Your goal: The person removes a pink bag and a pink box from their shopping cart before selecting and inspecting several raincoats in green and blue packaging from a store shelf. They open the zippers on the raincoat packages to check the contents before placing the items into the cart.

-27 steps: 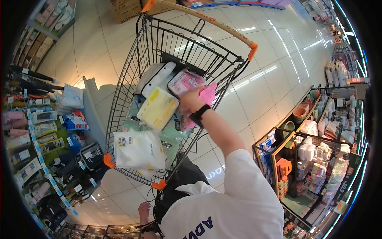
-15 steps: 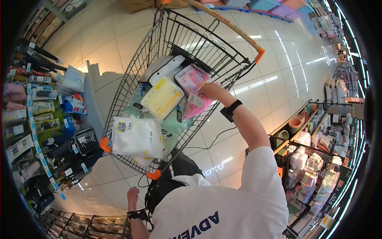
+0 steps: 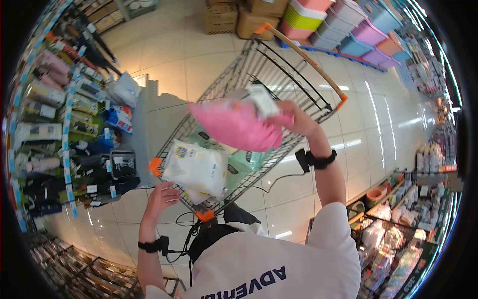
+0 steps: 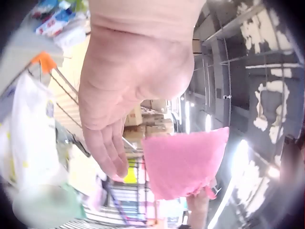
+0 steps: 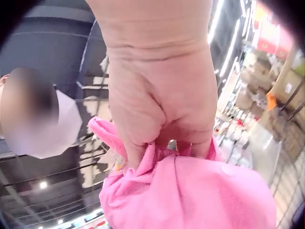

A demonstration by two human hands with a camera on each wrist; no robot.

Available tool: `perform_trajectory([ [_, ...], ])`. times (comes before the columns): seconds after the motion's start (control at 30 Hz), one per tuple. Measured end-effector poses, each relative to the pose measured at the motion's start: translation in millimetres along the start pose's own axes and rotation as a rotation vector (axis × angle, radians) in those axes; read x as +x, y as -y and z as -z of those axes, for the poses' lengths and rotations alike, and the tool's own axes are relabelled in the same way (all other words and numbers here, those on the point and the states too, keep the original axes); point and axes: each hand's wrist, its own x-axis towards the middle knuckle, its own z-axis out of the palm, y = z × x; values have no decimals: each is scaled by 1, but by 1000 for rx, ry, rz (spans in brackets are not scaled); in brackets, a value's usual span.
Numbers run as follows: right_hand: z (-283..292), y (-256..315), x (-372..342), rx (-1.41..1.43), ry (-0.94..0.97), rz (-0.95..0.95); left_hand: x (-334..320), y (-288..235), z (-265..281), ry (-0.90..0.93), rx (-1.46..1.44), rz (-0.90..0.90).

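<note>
My right hand point(image 3: 297, 119) grips one end of a plump pink cloth bundle point(image 3: 234, 124) with a white tag point(image 3: 264, 101), holding it up over the shopping cart point(image 3: 308, 62). In the right wrist view, gathered pink fabric point(image 5: 190, 195) is bunched between thumb and fingers. My left hand point(image 3: 160, 198) is raised beside the cart's orange front corner point(image 3: 156, 167), fingers extended and holding nothing. Close to it, a white plastic-wrapped package point(image 3: 196, 167) lies in the cart on green packaging point(image 3: 244, 164). The bundle hides most goods farther back in the basket.
Shelves of hanging goods point(image 3: 89, 107) line the left side, with a white bag point(image 3: 124, 89) sticking out. Cardboard boxes point(image 3: 221, 17) and stacked coloured bins point(image 3: 343, 27) stand beyond the cart. A display rack point(image 3: 383, 239) is at the lower right.
My right hand has lifted the pink bundle out from beside the packages and swung it left over the cart. My left hand has risen from low down to the cart's front corner.
</note>
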Motion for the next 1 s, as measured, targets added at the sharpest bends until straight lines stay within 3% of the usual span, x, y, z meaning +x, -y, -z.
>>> perform_trajectory([
  [0.03, -25, 25, 10, -111, 75, 244, 2, -14, -9, 172, -203, 62],
  [0.1, -65, 45, 17, -179, 209, 378, 1, -50, -38, 510, -436, 62],
  [0.13, -87, 63, 21, -156, 224, 421, -5, -57, -55, 458, -656, 5],
  [0.2, -117, 84, 25, -123, 329, 449, 4, -33, -45, 288, -463, -116],
  [0.27, -132, 87, 23, -88, 306, 524, -6, -18, -45, 266, -538, -169],
  [0.4, -140, 78, 18, 49, 224, 473, -26, -11, -40, 190, -608, -281],
  [0.47, -144, 51, 8, 426, -95, 344, -37, -7, -33, 142, -596, -295],
  [0.5, -149, 54, 6, 469, -284, 150, -39, -4, -26, 102, -579, -322],
  [0.53, -150, 55, 10, 498, -347, 73, -40, 0, -18, 116, -577, -328],
  [0.63, -133, 5, 9, 297, -407, -27, -45, 15, 10, 4, -615, -354],
  [0.7, -108, -58, 0, -220, -499, -290, -49, 24, 28, 6, -629, -364],
  [0.77, -77, -180, -21, -623, -468, -557, -65, 27, 41, -53, -647, -384],
  [0.8, -78, -234, -29, -627, -478, -571, -71, 30, 45, -125, -638, -406],
  [0.87, -75, -306, -48, -518, -440, -694, -83, 31, 44, -124, -704, -439],
  [0.93, -85, -297, -42, 41, -532, -981, -96, 32, 36, -316, -702, -439],
  [0.97, -89, -280, -36, 378, -651, -985, -100, 35, 35, -308, -696, -434],
  [1.0, -90, -296, -34, 382, -657, -985, -105, 40, 37, -378, -677, -417],
])
